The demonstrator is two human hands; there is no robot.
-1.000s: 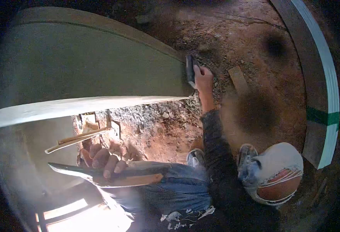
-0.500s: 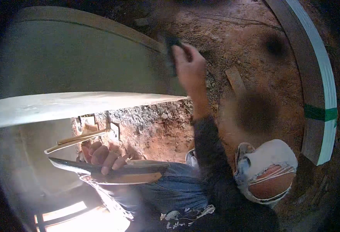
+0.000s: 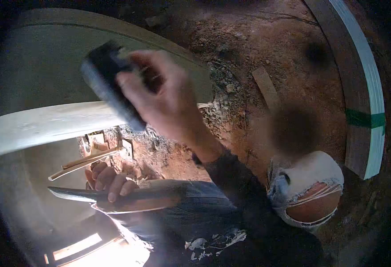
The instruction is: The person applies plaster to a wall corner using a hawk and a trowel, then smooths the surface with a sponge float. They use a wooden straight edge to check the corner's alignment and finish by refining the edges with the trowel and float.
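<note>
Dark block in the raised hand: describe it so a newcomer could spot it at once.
Start at the broad grey curved surface filling the upper left. In front of it, the right hand is raised with its grip around a dark rectangular block. Unlike the thin, pointed blade in the left hand lower down, it is thick, blunt-ended and nearly black.

A dark long fabric sleeve (image 3: pixel 233 178) is worn on the right arm, ending at the wrist. The legs are covered by faded blue denim jeans (image 3: pixel 193 213), marked lower down with ragged white patches. A worn shoe with a dusty white upper and a striped red-brown sole (image 3: pixel 311 178) is seen. The right hand (image 3: pixel 164 98) and left hand (image 3: pixel 108 182) are bare.
</note>
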